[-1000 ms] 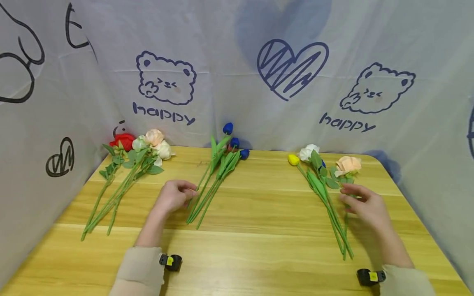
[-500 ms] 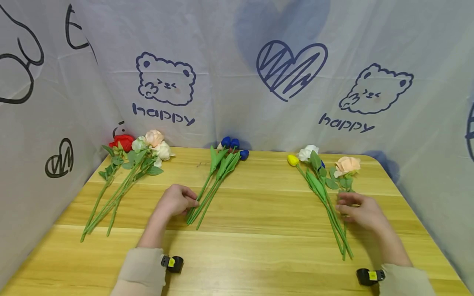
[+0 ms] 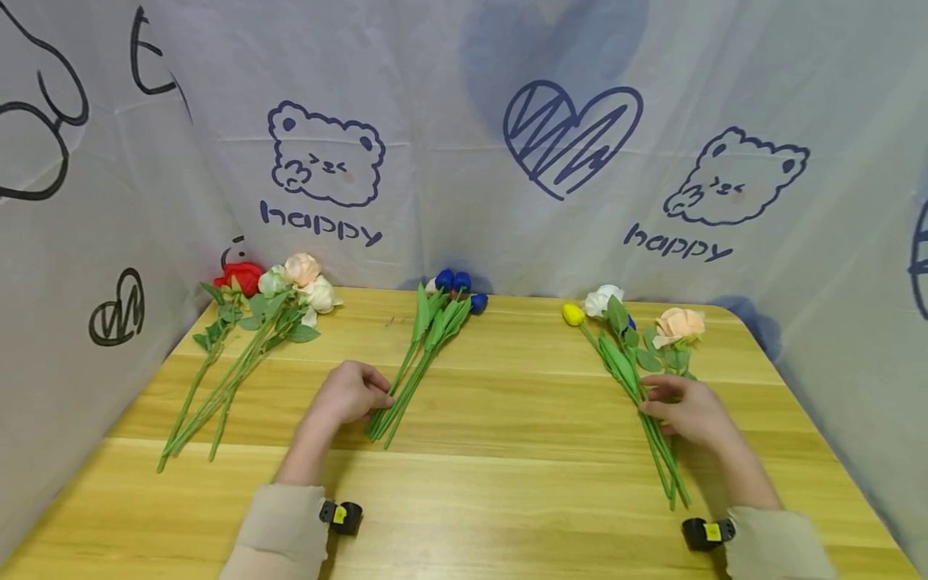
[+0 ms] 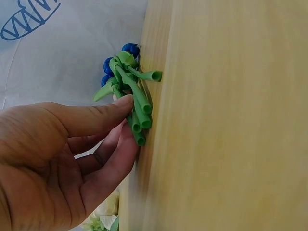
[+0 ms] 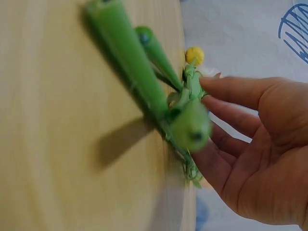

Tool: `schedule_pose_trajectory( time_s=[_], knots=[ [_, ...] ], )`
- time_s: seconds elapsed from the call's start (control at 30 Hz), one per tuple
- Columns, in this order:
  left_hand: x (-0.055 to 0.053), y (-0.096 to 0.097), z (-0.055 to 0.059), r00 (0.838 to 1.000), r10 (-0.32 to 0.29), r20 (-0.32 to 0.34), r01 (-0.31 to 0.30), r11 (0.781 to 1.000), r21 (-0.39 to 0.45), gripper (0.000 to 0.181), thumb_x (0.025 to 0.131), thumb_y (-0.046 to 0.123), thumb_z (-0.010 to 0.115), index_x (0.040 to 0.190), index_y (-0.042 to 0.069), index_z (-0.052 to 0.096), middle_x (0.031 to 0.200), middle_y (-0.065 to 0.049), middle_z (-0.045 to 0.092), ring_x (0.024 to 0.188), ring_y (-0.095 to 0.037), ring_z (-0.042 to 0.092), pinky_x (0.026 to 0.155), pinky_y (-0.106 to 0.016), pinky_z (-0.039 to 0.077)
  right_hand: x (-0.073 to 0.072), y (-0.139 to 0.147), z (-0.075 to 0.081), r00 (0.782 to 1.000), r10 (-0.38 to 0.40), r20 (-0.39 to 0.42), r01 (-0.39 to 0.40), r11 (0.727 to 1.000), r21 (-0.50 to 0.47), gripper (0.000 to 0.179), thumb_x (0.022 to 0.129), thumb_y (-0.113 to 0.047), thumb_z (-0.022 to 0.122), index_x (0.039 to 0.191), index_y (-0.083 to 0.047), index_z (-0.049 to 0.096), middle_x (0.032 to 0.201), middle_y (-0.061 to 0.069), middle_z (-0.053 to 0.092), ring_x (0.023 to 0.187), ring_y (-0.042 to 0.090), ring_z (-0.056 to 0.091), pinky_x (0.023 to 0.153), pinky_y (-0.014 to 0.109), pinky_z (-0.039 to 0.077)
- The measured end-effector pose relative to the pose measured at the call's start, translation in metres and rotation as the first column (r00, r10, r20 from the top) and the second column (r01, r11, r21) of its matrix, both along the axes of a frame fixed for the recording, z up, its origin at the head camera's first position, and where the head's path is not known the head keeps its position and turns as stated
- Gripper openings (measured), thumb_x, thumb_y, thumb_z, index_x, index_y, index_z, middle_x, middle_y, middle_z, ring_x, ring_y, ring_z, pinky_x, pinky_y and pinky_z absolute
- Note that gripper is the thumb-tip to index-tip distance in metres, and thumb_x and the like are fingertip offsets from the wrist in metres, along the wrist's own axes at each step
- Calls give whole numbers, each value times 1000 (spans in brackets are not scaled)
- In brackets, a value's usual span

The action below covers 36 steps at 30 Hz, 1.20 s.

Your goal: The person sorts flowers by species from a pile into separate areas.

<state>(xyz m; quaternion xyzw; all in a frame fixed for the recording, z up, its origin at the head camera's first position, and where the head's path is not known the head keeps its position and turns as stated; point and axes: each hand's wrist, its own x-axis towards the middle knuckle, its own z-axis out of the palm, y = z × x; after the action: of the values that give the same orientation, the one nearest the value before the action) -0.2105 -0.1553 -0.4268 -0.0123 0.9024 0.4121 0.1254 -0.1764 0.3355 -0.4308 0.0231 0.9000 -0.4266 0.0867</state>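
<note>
Left hand [image 3: 355, 393] is pinching the green stems of some blue tulips with long green leaves [image 3: 438, 332], thumb against fingers, flower heads lying beyond the grip. Right hand [image 3: 689, 409] is loosely curved with fingertips at a mixed bunch with green stems, a yellow tulip and a white rose [image 3: 619, 366]; can't tell if it's actually got hold. Under both grips: a yellowish wood-grain table [image 3: 522, 419]. Past them hangs a wrinkly greyish-white cloth [image 3: 449, 161] with dark blue bears, a scribbled heart and "happy" on it.
</note>
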Motion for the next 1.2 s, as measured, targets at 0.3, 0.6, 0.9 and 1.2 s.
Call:
schedule_pose_trajectory(
  time_s=[0.3, 0.6, 0.9, 1.2],
  knots=[
    [-1, 0, -2, 1000, 4, -2, -4, 1000, 19, 14, 90, 4, 80, 101, 0, 74, 90, -9, 69, 72, -19, 64, 61, -30, 58, 0, 0, -2, 1000, -6, 2, 6, 1000, 22, 47, 102, -5, 65, 144, 10, 53, 124, 30, 62, 81, 21, 69, 66, 37, 63],
    [-2, 1, -2, 1000, 10, -17, -9, 999, 40, 17, 89, 2, 81, 103, -1, 72, 90, -10, 67, 70, -19, 63, 60, -30, 57, 0, -2, 1, 999, -29, -12, 29, 1000, 8, 46, 100, -2, 65, 143, 10, 54, 120, 29, 63, 78, 21, 69, 63, 37, 63],
    [-1, 1, 3, 999, 19, -29, -17, 997, 73, 24, 93, 6, 77, 114, -2, 69, 98, -13, 68, 81, -22, 65, 64, -31, 59, 0, -5, 5, 999, -39, -16, 38, 998, -45, 48, 103, -5, 63, 148, 7, 50, 123, 26, 61, 77, 20, 66, 61, 35, 60],
    [2, 15, 18, 990, 21, -142, -10, 997, 79, 37, 96, 15, 76, 128, 0, 66, 109, -13, 69, 93, -26, 66, 72, -35, 55, 0, -16, 14, 992, -82, -92, 71, 991, -115, 55, 103, -11, 65, 155, 0, 46, 139, 30, 56, 83, 20, 71, 72, 35, 64]
  ],
)
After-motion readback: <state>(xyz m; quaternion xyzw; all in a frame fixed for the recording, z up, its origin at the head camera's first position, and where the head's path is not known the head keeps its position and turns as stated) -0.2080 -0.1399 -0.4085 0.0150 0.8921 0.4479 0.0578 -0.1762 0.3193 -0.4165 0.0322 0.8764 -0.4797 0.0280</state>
